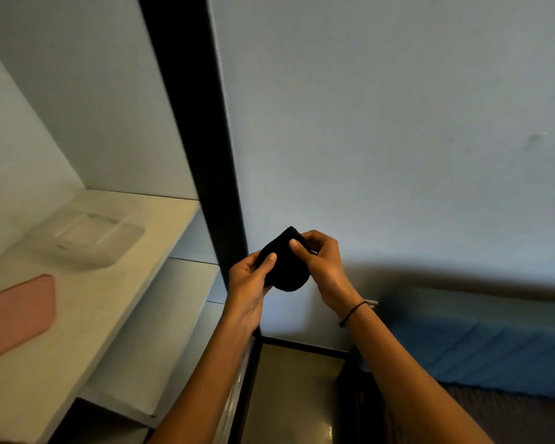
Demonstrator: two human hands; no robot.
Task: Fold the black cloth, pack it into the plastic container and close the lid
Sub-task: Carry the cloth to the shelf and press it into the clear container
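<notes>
Overhead, the head camera looks down along a pale blue-grey wall (382, 123) that fills most of the view, with a dark vertical post (199, 139) running down beside it. Left of the post, a white shelf (103, 315) sits in an alcove. On that shelf rests the clear plastic container (87, 238), lying near the back corner; the view is too blurred to tell whether its lid is on. Nearer the camera on the same shelf, well apart from the container, lies a flat pink object (13, 315) whose left part is cut off by the frame edge. Low on the right, a blue padded surface (481, 354) lies against the wall, and a dark-framed panel (295, 395) shows at the bottom between the forearms.

Both arms reach forward and up from the bottom edge, bare to the elbow. The black cloth (285, 267) is held in the air in front of the wall, right of the post and well away from the container, bunched into a small rounded bundle. The left hand (250, 283) has its grip closed on the cloth's left side, thumb laid across the front. The right hand (324, 264) has its grip pinched on the upper right part, thumb pressed on the front and fingers curled behind. A thin dark band (354, 312) circles the right wrist.
</notes>
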